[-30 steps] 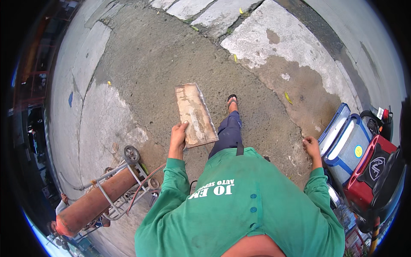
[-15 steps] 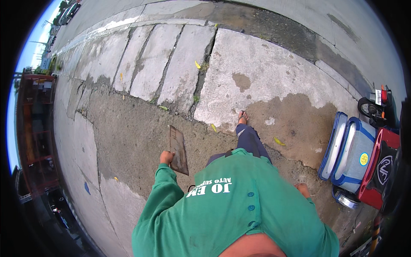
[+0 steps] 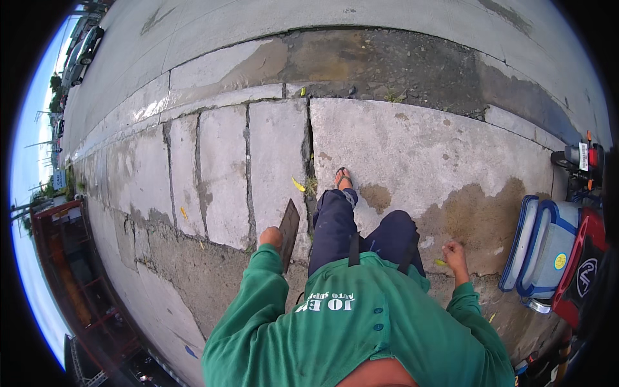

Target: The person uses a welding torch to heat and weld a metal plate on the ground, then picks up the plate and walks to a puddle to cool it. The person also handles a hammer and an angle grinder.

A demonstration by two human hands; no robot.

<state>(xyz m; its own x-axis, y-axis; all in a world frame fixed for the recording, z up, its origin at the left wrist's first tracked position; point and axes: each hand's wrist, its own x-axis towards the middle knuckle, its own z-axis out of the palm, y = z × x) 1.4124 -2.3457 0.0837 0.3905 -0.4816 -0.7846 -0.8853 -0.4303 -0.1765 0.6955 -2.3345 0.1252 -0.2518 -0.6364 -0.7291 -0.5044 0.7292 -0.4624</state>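
My left hand (image 3: 271, 238) is closed on a thin, flat brown board (image 3: 290, 235), carried upright and edge-on at my left side. The board looks worn, and I cannot tell its material. To the right hangs my right hand (image 3: 455, 255), fingers loosely curled, with no object visible in it. A yellow-green leaf (image 3: 440, 262) lies on the ground and shows just beside that hand. Below me are my dark trousers (image 3: 333, 222) and one sandalled foot (image 3: 343, 178) on pale concrete.
Concrete slabs (image 3: 222, 174) with dark gaps run ahead and left. Beyond is a wet, rough strip (image 3: 361, 61). At right stand blue-trimmed grey containers (image 3: 548, 242), a red case (image 3: 583, 264) and a motorcycle (image 3: 583, 157). A reddish structure (image 3: 64, 264) stands left.
I have stepped forward onto the pale slabs, and the ground has shifted toward me. The board has turned more edge-on in my left hand. My right hand has swung forward into fuller view.
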